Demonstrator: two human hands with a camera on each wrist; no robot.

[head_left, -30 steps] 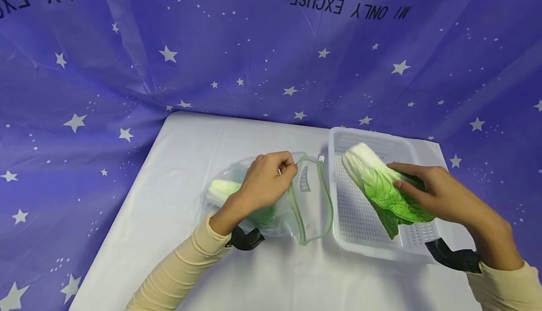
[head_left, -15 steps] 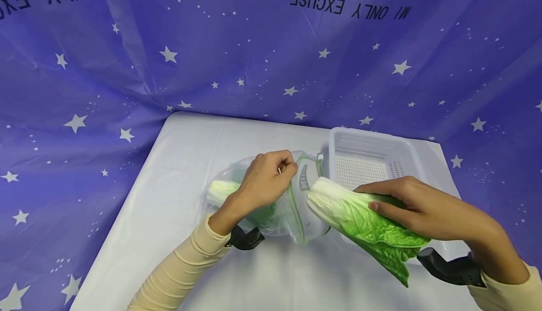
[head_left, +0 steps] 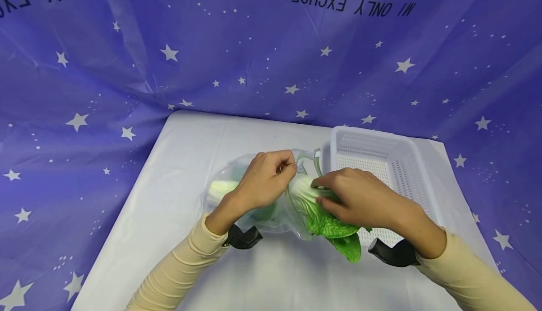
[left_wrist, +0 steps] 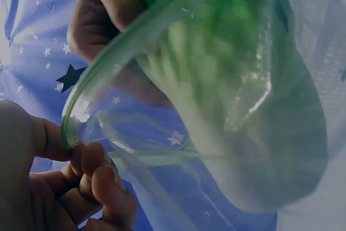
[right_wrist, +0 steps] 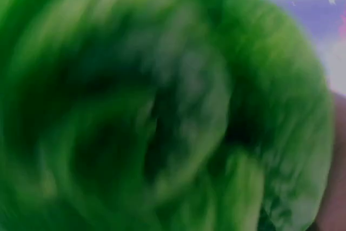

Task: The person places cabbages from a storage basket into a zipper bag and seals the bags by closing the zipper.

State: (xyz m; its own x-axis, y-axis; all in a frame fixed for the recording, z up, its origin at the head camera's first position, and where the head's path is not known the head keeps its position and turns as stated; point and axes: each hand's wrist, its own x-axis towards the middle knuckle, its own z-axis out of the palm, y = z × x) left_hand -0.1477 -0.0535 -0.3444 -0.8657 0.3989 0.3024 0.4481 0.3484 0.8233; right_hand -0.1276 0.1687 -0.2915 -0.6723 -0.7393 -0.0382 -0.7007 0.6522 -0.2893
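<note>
My left hand (head_left: 267, 179) pinches the green-edged rim of a clear zip bag (left_wrist: 162, 171), holding its mouth open. Inside the bag, towards its left end, lies one napa cabbage (head_left: 223, 190), partly hidden by that hand. In my right hand (head_left: 364, 195) is a second napa cabbage (head_left: 323, 219), gripped round its leafy part. Its white base points left and sits within the bag's mouth, seen through the plastic in the left wrist view. Blurred green leaves (right_wrist: 200, 106) fill most of the right wrist view.
A white perforated plastic basket (head_left: 417, 179) stands right of the bag, partly under my right forearm. Both rest on a white-covered table (head_left: 262, 273). Behind it hangs a purple curtain (head_left: 254, 43) with stars and lettering.
My right hand has carried the napa cabbage left, out of the basket and into the mouth of the bag. My left hand stays almost still on the rim.
</note>
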